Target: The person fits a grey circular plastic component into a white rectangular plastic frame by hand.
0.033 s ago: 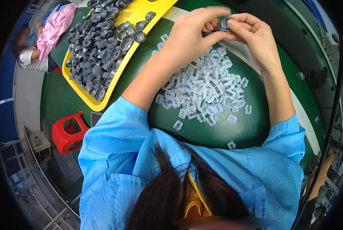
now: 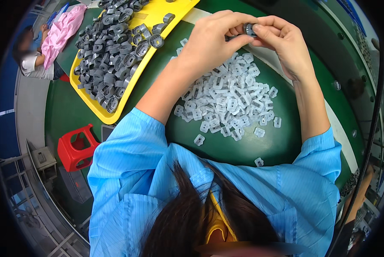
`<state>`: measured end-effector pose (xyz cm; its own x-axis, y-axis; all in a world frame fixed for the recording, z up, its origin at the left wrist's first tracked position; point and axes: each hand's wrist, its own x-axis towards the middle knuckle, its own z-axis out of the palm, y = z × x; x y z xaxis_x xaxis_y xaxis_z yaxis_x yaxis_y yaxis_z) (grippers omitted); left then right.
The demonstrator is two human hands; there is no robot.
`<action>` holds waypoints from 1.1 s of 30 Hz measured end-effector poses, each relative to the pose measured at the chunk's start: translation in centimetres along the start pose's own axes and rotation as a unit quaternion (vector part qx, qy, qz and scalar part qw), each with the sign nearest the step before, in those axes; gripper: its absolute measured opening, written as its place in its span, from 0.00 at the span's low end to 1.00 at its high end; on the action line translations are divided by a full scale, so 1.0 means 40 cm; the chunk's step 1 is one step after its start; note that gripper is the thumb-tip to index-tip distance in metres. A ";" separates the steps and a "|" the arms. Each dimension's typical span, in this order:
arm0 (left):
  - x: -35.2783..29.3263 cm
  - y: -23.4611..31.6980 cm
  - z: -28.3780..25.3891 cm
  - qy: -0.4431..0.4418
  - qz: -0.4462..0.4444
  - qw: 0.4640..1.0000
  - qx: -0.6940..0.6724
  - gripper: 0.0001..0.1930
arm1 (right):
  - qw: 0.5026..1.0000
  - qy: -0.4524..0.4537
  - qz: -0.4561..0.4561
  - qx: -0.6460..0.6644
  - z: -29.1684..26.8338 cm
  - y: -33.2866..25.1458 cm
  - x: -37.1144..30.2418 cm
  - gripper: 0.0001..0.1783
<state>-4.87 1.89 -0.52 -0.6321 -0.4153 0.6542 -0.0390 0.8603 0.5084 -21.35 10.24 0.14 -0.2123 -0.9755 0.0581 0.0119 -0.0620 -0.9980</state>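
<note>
A grey round plastic cap is pinched between my two hands above the far side of the table. My left hand has thumb and index finger closed against its left side. From the right, the thumb and fingers of my right hand grip it as well. Fingers cover part of the cap, so its inside is only partly seen. Below my hands lies a heap of small translucent white plastic pieces. To the left, many similar grey caps fill a yellow tray.
The green table carries a few loose white pieces near my body. A red stool stands at the left. Another person sits at the far left beside pink cloth. A dark cable runs along the right.
The cap has turned slightly and shifted a little left in my fingers. My left index finger has come down from its raised, blurred position onto the cap.
</note>
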 end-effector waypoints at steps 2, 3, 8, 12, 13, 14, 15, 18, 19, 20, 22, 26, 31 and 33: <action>0.003 -0.011 -0.010 0.002 0.010 1.000 -0.015 0.17 | 1.000 -0.018 0.006 0.014 -0.011 -0.009 -0.002 0.11; 0.009 -0.014 -0.015 -0.007 0.023 0.999 -0.037 0.17 | 0.999 -0.050 0.015 0.005 -0.020 -0.025 -0.003 0.11; 0.009 0.011 -0.024 -0.061 -0.024 0.998 -0.017 0.18 | 0.994 -0.067 -0.017 -0.089 -0.030 -0.026 0.001 0.12; 0.014 0.004 -0.015 -0.002 0.014 1.000 -0.025 0.14 | 0.998 0.011 -0.014 -0.060 -0.062 0.021 0.035 0.12; 0.019 -0.010 -0.015 -0.030 0.031 0.999 0.016 0.17 | 0.997 0.034 -0.010 -0.072 -0.097 0.047 0.053 0.12; 0.018 -0.028 -0.014 -0.057 0.047 0.996 0.058 0.20 | 0.995 0.074 0.000 -0.074 -0.096 0.041 0.055 0.13; 0.008 -0.051 -0.013 -0.127 0.017 0.990 0.059 0.21 | 0.988 0.116 -0.009 -0.104 -0.117 0.060 0.069 0.14; 0.008 -0.078 0.010 -0.153 0.094 0.972 0.149 0.24 | 0.954 0.195 -0.010 -0.227 -0.222 0.118 0.088 0.17; 0.010 -0.082 0.011 -0.152 0.091 0.973 0.148 0.24 | 0.922 0.223 0.002 -0.317 -0.229 0.127 0.087 0.17; 0.018 -0.087 0.009 -0.216 0.058 0.964 0.141 0.23 | 0.922 0.221 0.004 -0.318 -0.234 0.133 0.085 0.17; 0.029 -0.086 0.004 -0.279 0.024 0.951 0.130 0.22 | 0.881 0.245 -0.034 -0.403 -0.237 0.130 0.082 0.17; 0.032 -0.087 -0.003 -0.292 0.007 0.947 0.131 0.17 | 0.817 0.291 -0.101 -0.488 -0.194 0.098 0.072 0.17; 0.015 -0.077 -0.010 -0.259 -0.012 0.948 0.183 0.15 | 0.905 0.116 -0.117 -0.393 -0.124 0.060 0.051 0.10; 0.004 -0.061 -0.024 -0.254 -0.031 0.947 0.193 0.15 | 0.926 0.050 -0.111 -0.358 -0.093 0.044 0.034 0.10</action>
<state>-4.13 -0.56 -1.10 -0.9065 -0.3562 0.2266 -0.3055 0.9240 0.2300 -25.24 9.59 -1.61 -0.2224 -0.9288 0.2965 -0.6866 -0.0668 -0.7240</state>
